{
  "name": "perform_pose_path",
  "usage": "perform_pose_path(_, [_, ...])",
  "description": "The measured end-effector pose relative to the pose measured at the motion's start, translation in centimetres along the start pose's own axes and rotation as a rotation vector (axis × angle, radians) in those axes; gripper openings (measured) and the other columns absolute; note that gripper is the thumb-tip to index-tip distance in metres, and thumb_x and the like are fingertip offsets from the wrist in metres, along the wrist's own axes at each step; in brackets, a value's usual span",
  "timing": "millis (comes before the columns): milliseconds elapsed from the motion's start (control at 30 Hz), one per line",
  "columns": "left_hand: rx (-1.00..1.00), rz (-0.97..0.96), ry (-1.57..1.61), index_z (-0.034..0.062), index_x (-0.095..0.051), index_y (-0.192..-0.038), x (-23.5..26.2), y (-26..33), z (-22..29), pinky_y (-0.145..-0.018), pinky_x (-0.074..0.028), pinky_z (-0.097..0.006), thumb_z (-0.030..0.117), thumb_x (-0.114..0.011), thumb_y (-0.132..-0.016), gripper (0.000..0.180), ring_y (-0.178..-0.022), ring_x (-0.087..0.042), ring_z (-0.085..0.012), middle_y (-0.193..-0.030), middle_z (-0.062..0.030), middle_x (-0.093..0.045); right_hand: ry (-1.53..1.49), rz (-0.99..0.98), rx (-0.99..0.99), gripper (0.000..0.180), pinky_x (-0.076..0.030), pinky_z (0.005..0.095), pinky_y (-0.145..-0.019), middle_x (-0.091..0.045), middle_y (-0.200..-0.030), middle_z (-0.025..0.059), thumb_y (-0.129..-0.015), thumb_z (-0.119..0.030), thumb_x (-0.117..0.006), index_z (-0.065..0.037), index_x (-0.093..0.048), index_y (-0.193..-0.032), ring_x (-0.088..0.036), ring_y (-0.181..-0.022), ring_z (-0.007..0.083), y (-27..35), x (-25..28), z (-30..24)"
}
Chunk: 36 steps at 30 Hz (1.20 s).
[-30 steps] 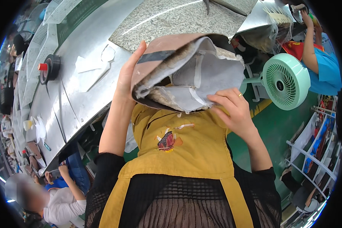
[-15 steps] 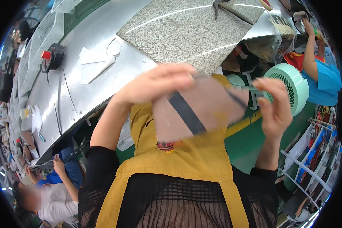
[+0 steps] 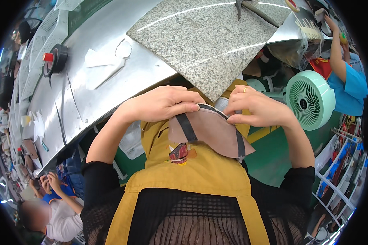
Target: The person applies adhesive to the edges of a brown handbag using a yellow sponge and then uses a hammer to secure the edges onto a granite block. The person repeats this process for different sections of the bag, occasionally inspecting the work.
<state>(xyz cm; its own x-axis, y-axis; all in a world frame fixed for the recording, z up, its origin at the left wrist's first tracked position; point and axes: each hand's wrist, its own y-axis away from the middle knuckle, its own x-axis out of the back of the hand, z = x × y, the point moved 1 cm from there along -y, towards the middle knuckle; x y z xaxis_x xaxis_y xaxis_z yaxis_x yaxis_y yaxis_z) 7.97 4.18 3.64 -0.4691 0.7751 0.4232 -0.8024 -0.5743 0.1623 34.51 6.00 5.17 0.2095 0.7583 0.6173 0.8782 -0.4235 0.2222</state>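
- One brown leather piece (image 3: 210,132), crossed by two dark bands, is held up in the air between chest and table edge, over the yellow apron (image 3: 192,179); it does not rest on any surface.
- Its long axis is laid roughly left to right, the upper seam edge being turned toward the fingers and the rounded lower edge hanging down toward the apron.
- Its top edge is pinched from both ends: the left hand (image 3: 163,104) is closed over the left part, fingers curled on top and thumb pressed along the seam.
- The right hand (image 3: 255,108), a ring on one finger, is closed on the right part of the same edge, fingertips pressed against the seam.
- Both hands are equally near the piece; neither is free, and the gap between them along the edge is small.
- Beyond the hands, a granite slab (image 3: 208,41) is set on the metal table (image 3: 98,102), where white paper shapes (image 3: 104,67) and a roll of black tape (image 3: 57,59) lie well apart from the piece.
- Off to the right, a green fan (image 3: 310,100) is seen, and beyond it another person's arm (image 3: 337,53).
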Motion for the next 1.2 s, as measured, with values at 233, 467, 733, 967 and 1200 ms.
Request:
perform_pose_path(233, [-0.081, 0.109, -0.245, 0.0100, -0.061, -0.113, -1.9, -0.4, -1.1, -0.080, -0.045, -0.037, 0.032, -0.050, -0.095, 0.031, -0.090, -0.055, -0.0254, -0.082, -0.0113, -0.055, 0.023, 0.010, 0.006, 0.014, -0.031, 0.0420, -0.103, -0.057, -0.094, 0.0021, -0.081, -0.020, -0.069, -0.007, -0.064, -0.080, -0.050, -0.110, 0.0241, 0.7, 1.2, 1.5])
perform_pose_path(467, [0.133, -0.095, -0.322, 0.0096, -0.058, -0.113, -3.5, -1.3, -1.4, -0.089, -0.042, -0.041, 0.022, -0.056, -0.090, 0.026, -0.088, -0.057, -0.0300, -0.092, -0.0120, -0.058, 0.302, 0.149, 0.040, 0.013, -0.035, 0.0418, -0.100, -0.055, -0.087, 0.0024, -0.075, -0.014, -0.066, -0.007, -0.055, -0.073, -0.053, -0.099, 0.0219, 0.4, -1.1, 1.6])
perform_pose_path(733, [-0.203, 0.358, -0.593, 0.0107, -0.060, -0.104, -4.4, -2.1, 0.4, -0.088, -0.044, -0.038, 0.021, -0.068, -0.078, 0.029, -0.094, -0.056, -0.0236, -0.094, -0.0058, -0.058, 0.387, 0.248, 0.205, 0.016, -0.040, 0.0379, -0.092, -0.056, -0.087, 0.0041, -0.076, -0.019, -0.068, -0.006, -0.059, -0.079, -0.054, -0.098, 0.0216, -1.6, -2.6, 0.9])
perform_pose_path(967, [-0.043, 0.293, -0.283, 0.0076, -0.061, -0.092, -4.1, -2.7, -1.2, -0.063, -0.047, -0.033, 0.017, -0.064, -0.083, 0.013, -0.075, -0.058, -0.0255, -0.081, -0.0066, -0.054, 0.253, 0.216, 0.027, 0.015, -0.039, 0.0367, -0.087, -0.057, -0.077, -0.0004, -0.078, -0.024, -0.069, -0.011, -0.063, -0.082, -0.053, -0.088, 0.0192, -0.1, -1.3, 2.9])
perform_pose_path(1200, [-0.038, 0.402, -0.143, 0.0091, -0.065, -0.092, -5.3, -2.9, -2.1, -0.059, -0.048, -0.034, 0.015, -0.063, -0.084, 0.010, -0.069, -0.060, -0.0234, -0.082, -0.0038, -0.056, 0.094, 0.252, -0.113, 0.019, -0.036, 0.0322, -0.078, -0.054, -0.077, -0.0001, -0.079, -0.025, -0.070, -0.014, -0.071, -0.095, -0.046, -0.083, 0.0190, 1.0, -1.7, 3.8])
